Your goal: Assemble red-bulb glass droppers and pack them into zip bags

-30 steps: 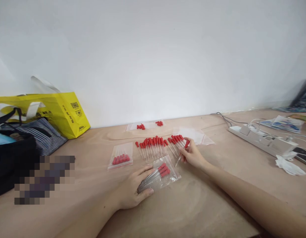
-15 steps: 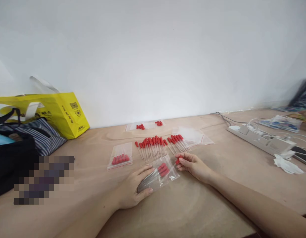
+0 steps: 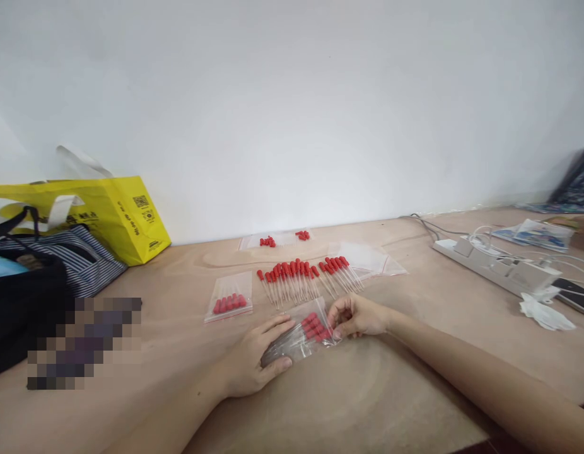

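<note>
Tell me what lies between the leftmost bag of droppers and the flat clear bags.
In the head view, loose red-topped droppers, spread side by side, lie between the leftmost bag of droppers and the flat clear bags.

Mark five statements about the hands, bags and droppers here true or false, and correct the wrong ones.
1. The left hand holds the clear bag at the end away from its red bulbs. True.
2. The right hand is among the loose droppers. False: the right hand is at the clear bag's bulb end.
3. The second bag lies left of the loose droppers. True.
4. The power strip lies left of the hands. False: the power strip is to their right.
5. The yellow bag stands against the wall. True.
</note>
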`<state>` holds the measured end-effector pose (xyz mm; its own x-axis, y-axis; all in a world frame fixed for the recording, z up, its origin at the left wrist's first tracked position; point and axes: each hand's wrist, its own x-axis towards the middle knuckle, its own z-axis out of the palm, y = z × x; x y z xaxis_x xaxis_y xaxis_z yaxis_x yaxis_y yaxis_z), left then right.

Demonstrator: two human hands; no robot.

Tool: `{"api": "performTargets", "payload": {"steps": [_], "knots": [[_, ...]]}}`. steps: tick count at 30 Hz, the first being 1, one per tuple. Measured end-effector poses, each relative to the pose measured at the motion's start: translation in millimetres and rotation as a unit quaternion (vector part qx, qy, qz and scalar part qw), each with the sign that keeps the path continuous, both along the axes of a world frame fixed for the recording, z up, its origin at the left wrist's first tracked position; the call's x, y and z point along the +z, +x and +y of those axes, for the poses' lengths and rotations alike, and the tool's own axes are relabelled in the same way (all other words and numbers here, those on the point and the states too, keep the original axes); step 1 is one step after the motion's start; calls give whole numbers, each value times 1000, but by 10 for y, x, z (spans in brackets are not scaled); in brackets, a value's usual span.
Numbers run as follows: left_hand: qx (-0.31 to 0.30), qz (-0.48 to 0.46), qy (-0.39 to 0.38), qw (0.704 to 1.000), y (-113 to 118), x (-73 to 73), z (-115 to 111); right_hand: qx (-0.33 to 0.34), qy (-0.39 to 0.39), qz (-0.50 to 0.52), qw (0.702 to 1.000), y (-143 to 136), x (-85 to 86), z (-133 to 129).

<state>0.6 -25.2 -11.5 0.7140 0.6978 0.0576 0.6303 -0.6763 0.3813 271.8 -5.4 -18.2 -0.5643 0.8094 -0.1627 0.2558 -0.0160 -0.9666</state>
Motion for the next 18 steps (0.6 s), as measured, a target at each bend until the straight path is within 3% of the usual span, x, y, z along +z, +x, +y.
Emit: {"api": "performTargets", "payload": {"steps": [5, 10, 12, 15, 16, 18], "knots": [[-1, -2, 0, 1000, -7, 2, 8, 34, 43, 3, 998, -86, -44, 72], [-8, -13, 0, 1000, 3, 24, 6, -80, 147, 14, 986, -167, -171, 49], [-8, -19, 1, 1000, 7, 26, 3, -62, 173, -1, 983, -144, -176, 48], [-4, -19, 2, 1000, 8, 32, -6, -4, 149, -51, 988, -54, -104, 125], [-3, -16, 0, 1000, 9, 37, -9, -12, 153, -74, 985, -16, -64, 181], [1, -9, -3, 1000, 11, 52, -14, -111, 210, -145, 960, 56, 22, 343]]}}
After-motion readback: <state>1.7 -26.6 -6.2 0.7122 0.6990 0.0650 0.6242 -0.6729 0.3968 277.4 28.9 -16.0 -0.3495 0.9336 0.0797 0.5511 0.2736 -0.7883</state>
